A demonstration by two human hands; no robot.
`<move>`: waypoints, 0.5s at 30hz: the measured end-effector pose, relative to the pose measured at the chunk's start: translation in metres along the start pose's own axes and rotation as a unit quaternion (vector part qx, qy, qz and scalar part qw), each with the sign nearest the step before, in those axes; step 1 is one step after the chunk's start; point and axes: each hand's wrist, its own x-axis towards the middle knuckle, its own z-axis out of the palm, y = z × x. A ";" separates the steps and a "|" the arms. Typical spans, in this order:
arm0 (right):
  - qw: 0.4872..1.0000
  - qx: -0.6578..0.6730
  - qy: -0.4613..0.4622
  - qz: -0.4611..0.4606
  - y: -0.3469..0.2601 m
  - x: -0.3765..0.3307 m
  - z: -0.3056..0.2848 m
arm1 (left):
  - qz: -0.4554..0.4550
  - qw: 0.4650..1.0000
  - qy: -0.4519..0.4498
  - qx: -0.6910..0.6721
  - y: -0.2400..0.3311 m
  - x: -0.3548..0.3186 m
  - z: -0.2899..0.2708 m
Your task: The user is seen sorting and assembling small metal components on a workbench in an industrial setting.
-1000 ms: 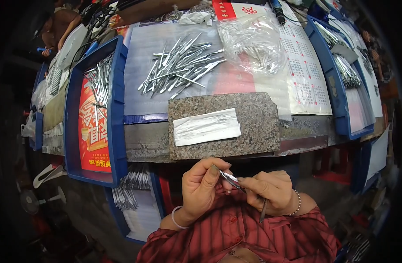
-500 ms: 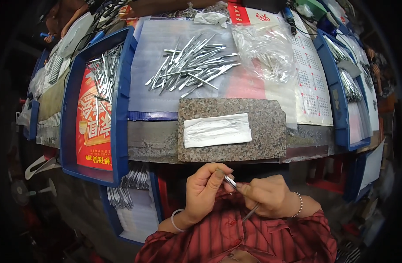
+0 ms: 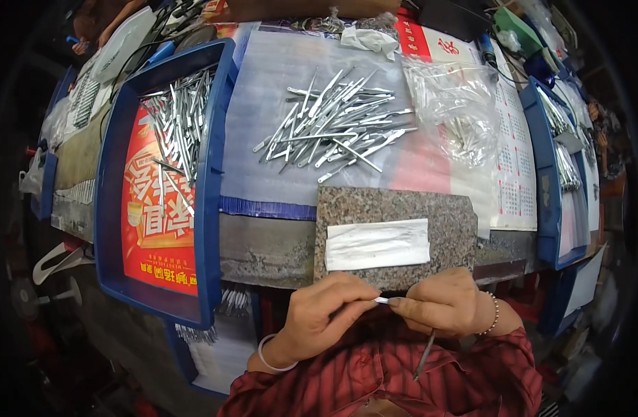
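My left hand is closed, pinching one end of a small bright metal piece between thumb and fingertips. From the other side the thumb and fingers of my right hand close on the same piece. A thin dark rod sticks out below my right hand, its upper part hidden in the fist. Just beyond my hands lies a speckled stone slab with a folded white cloth or paper on it. Past the slab is a loose pile of slim silvery metal strips.
A blue tray at the left holds more strips on red printed card. Clear plastic bags and a calendar sheet lie right of the pile, beside another blue tray. A lower blue bin stands below the table edge.
Both hands have come closer to the slab's near edge, and the left fingers have straightened around the metal piece, now level between the hands. The whole view has shifted, moving the table rightward and down.
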 end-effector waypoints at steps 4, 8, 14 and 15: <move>0.994 -0.074 0.002 0.076 0.008 0.008 -0.013 | 0.062 0.991 0.048 0.105 -0.010 0.015 -0.001; 0.976 -0.009 0.106 0.190 0.009 0.006 -0.027 | 0.089 0.962 0.079 0.247 -0.031 0.021 0.004; 0.976 0.037 0.073 0.199 0.016 -0.001 -0.027 | 0.104 0.941 0.040 0.319 -0.033 0.017 0.006; 0.979 0.001 0.106 0.177 0.006 -0.007 -0.032 | 0.105 0.943 0.040 0.314 -0.034 0.017 0.006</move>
